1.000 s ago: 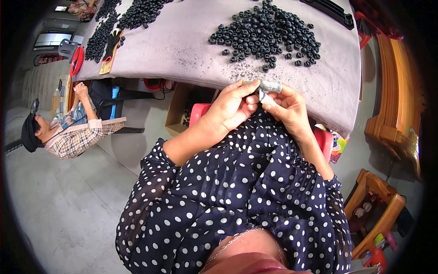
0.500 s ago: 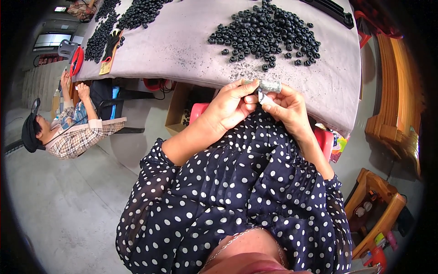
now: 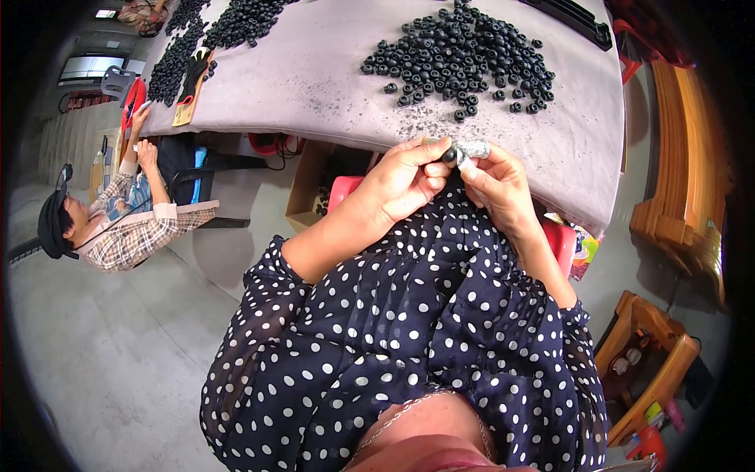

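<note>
My left hand (image 3: 405, 179) and my right hand (image 3: 491, 182) meet at the near edge of a grey table (image 3: 314, 79). Between their fingertips sits a small black ring (image 3: 449, 156), pinched by my left fingers. My right hand grips a short silvery metal piece (image 3: 473, 149) pressed against that ring. Just beyond the hands lies a heap of black rubber rings (image 3: 464, 59) on the table, with black dust in front of it.
More black rings (image 3: 204, 35) are piled at the table's far left beside a black and red glove (image 3: 193, 75). A seated person in a plaid shirt (image 3: 118, 224) works at the left. Wooden furniture (image 3: 684, 212) stands right, a cardboard box (image 3: 308, 185) under the table.
</note>
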`<state>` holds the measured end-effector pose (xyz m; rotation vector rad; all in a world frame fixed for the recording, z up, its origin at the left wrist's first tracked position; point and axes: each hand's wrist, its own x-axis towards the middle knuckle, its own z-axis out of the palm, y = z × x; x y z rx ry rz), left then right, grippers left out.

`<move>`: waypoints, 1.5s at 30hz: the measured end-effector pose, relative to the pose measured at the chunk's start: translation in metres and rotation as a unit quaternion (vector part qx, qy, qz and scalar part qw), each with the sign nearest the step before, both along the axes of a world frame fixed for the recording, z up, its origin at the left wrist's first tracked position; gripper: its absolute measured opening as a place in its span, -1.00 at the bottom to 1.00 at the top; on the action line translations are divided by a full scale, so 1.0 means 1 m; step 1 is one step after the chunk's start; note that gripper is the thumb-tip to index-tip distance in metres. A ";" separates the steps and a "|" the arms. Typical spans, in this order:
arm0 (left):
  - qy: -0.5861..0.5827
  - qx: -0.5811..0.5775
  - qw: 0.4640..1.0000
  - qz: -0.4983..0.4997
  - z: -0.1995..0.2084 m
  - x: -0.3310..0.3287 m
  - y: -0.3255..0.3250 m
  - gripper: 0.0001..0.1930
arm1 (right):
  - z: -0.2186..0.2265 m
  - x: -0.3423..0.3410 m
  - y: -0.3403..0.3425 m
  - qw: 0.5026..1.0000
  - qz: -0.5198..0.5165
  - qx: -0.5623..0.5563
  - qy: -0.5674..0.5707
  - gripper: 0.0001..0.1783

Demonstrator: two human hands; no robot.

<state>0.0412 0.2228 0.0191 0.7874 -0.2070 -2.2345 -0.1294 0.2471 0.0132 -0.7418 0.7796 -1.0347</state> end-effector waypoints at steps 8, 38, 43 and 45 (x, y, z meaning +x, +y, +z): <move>-0.035 -0.073 0.996 -0.029 0.011 0.002 0.017 -0.89 | 0.001 0.001 0.002 0.998 -0.003 -0.016 0.059 -0.81; -0.529 -0.301 0.733 0.303 -0.053 0.149 0.016 -0.87 | -0.013 0.002 -0.004 0.999 -0.026 -0.016 0.035 -0.80; -0.564 -0.510 0.632 0.151 -0.015 0.080 -0.049 -0.86 | -0.004 0.005 -0.003 0.999 -0.038 0.012 0.034 -0.82; -0.616 -0.529 0.573 0.111 -0.015 0.068 -0.070 -0.86 | -0.012 0.000 -0.004 0.999 -0.010 -0.017 0.028 -0.79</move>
